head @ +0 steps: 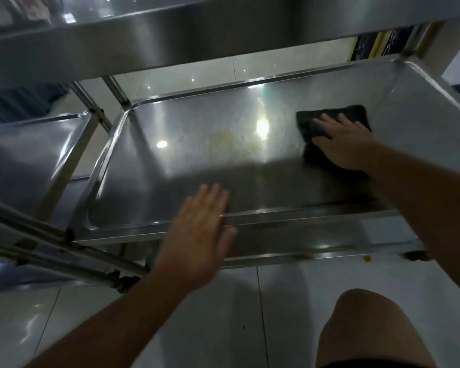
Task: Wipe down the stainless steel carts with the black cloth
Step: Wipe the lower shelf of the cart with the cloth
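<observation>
The lower shelf (197, 160) of a stainless steel cart fills the middle of the view, shiny with light reflections and a faint yellowish smear near its centre. A black cloth (314, 120) lies flat on the shelf's right part. My right hand (348, 144) presses on the cloth with straight, spread fingers. My left hand (199, 235) rests flat across the shelf's front rim (290, 216), fingers straight and holding nothing.
The cart's upper shelf (170, 41) overhangs at the top. A second steel cart (29, 150) stands close on the left, with its frame bars (51, 248) at lower left. Glossy floor tiles (276, 314) lie below, and my knee (369, 328) shows at bottom right.
</observation>
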`<act>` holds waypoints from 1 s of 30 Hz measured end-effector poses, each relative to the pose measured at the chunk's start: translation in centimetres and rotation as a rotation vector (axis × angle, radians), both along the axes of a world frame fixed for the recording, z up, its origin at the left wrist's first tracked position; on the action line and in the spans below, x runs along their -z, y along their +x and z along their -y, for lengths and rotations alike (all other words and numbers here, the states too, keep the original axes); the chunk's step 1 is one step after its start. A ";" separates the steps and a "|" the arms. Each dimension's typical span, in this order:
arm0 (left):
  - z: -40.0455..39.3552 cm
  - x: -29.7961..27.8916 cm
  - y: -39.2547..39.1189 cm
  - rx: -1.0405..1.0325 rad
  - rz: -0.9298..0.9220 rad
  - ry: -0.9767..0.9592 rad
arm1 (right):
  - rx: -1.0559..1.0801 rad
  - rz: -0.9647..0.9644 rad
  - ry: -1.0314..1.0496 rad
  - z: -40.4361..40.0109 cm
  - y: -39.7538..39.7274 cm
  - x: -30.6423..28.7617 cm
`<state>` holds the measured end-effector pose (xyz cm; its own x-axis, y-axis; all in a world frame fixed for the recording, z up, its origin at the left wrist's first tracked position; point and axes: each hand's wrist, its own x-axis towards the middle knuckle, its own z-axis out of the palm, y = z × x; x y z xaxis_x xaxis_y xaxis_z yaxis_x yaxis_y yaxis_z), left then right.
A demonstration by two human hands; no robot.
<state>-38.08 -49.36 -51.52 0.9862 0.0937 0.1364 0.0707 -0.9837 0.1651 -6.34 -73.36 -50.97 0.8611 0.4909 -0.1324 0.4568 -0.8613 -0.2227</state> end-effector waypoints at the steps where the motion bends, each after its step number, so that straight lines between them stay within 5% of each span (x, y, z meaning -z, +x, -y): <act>1: -2.4 -0.1 -0.8 -0.105 -0.004 -0.010 | 0.049 -0.016 -0.001 1.0 -0.3 -0.1; 4: -7.2 -0.4 -2.4 -0.361 -0.131 -0.008 | 0.177 -0.037 0.019 0.4 -2.8 -0.6; 7: -8.1 0.0 -2.6 -0.394 -0.170 0.007 | 0.201 -0.022 0.020 -4.9 -7.0 -1.2; 13: -7.9 0.0 -2.5 -0.374 -0.164 0.001 | -0.218 0.000 -0.001 -19.1 -16.0 -1.1; 17: -7.9 0.4 -2.6 -0.349 -0.138 -0.007 | -0.370 0.055 -0.009 -15.3 -14.0 -1.1; 23: -7.7 0.9 -2.6 -0.354 -0.111 -0.022 | 0.182 0.029 -0.012 -3.8 -5.6 -1.0; 27: -8.1 1.3 -2.7 -0.349 -0.093 -0.010 | 0.310 -0.027 -0.006 -9.8 -4.7 -1.2; 30: -8.3 1.5 -2.7 -0.351 -0.086 -0.006 | 0.182 0.020 0.014 -18.1 -6.2 -1.2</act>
<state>-40.83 -41.10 -53.03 0.9018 0.4290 0.0523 0.4177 -0.8962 0.1498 -12.55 -55.25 -49.75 0.9384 0.3282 -0.1085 0.2980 -0.9271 -0.2273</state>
